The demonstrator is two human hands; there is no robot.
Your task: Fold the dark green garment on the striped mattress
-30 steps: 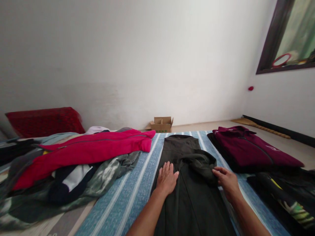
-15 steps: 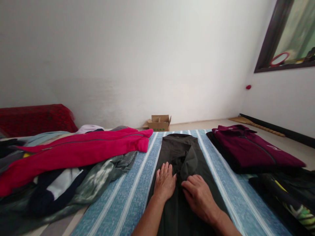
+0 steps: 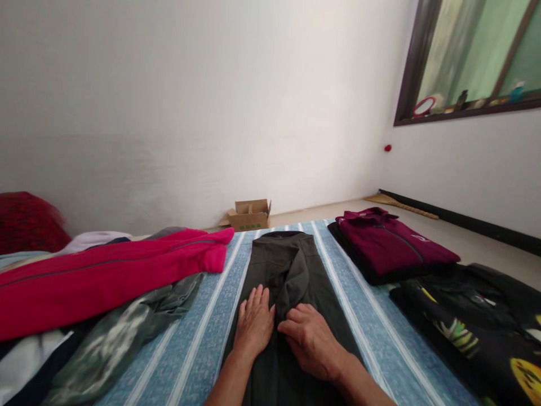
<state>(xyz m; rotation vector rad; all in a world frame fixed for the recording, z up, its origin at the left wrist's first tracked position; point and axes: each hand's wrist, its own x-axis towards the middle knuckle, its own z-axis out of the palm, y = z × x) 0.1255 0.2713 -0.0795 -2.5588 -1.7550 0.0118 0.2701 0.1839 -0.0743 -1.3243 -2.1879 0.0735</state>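
A dark grey-green jacket (image 3: 329, 304) lies in front of me, its sides folded inward into a long strip and its collar at the far end. My left hand (image 3: 255, 324) rests flat on its left part, fingers stretched forward and slightly apart. One sleeve (image 3: 297, 276) is bent down along the middle of the jacket. At the lower end of that sleeve, my right hand (image 3: 310, 341) is closed, thumb and fingers pinching the cloth. Both hands are side by side, and the near end of the jacket runs out of view.
Under the jacket is a blue striped sheet (image 3: 203, 321). A loose heap with a pink garment (image 3: 127, 279) lies left. To the right are a folded maroon top (image 3: 393, 242) and a black printed garment (image 3: 477, 316). A cardboard box (image 3: 251, 217) stands by the wall.
My view has turned to the right, so everything sits further left and more of the window and black garment shows. Both hands keep nearly the same places on the jacket.
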